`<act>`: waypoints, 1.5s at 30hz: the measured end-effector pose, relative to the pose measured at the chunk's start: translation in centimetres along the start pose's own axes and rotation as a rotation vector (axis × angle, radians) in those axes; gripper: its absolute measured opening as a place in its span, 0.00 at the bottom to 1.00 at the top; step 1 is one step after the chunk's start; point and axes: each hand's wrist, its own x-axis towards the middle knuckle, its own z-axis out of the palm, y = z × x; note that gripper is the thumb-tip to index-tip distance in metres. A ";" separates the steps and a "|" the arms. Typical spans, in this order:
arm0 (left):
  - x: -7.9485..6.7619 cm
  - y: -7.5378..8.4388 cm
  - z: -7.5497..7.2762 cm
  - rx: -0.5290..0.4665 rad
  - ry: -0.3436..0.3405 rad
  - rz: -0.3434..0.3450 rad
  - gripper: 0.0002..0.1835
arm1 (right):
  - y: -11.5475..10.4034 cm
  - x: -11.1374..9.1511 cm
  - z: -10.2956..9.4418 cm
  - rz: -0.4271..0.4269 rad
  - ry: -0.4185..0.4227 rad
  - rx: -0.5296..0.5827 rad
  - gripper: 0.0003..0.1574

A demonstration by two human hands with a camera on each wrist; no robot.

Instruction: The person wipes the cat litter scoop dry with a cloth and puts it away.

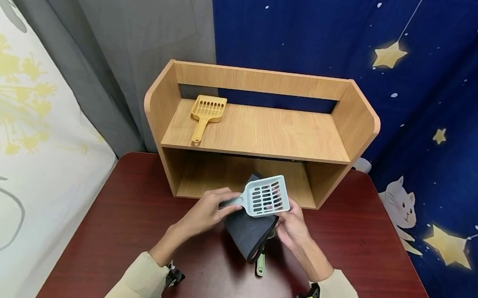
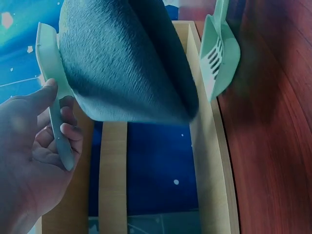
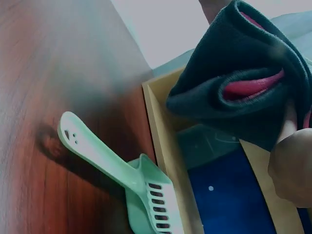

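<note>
A light blue slotted litter scoop (image 1: pixel 265 196) is tilted in front of me, its handle pinched by my left hand (image 1: pixel 205 213). Behind and below it hangs a folded dark grey cloth (image 1: pixel 243 237) with pink showing in its folds in the right wrist view. My right hand (image 1: pixel 293 227) grips this cloth, close to the scoop's far rim. Beneath them a pale green litter scoop (image 3: pixel 102 155) lies on the table, mostly hidden by the cloth in the head view; its handle points toward me.
A wooden two-tier shelf (image 1: pixel 255 154) stands at the back of the dark red table (image 1: pixel 122 242). On its upper board, at the left, lies a yellow litter scoop (image 1: pixel 201 118). Grey and blue star-patterned curtains (image 1: pixel 299 27) hang behind.
</note>
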 end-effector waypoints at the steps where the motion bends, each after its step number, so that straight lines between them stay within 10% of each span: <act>1: -0.1 0.0 -0.1 0.002 -0.002 -0.003 0.15 | -0.2 0.0 -0.1 -0.005 -0.012 0.000 0.38; 14: -0.8 -0.6 -0.7 0.048 -0.023 0.035 0.14 | -6.7 -0.8 -2.3 -0.050 -0.085 -0.042 0.36; 25: -0.7 -0.9 -1.1 0.162 -0.051 0.011 0.12 | -7.9 -1.3 -3.3 -0.123 -0.085 -0.270 0.35; 35: -0.7 -0.8 -0.8 0.302 -0.087 -0.024 0.13 | -8.7 -0.4 -2.2 -0.270 -0.162 -0.761 0.37; 45: 0.0 -0.7 1.0 0.351 -0.136 -0.050 0.12 | -4.8 0.7 1.2 -0.399 -0.107 -1.318 0.33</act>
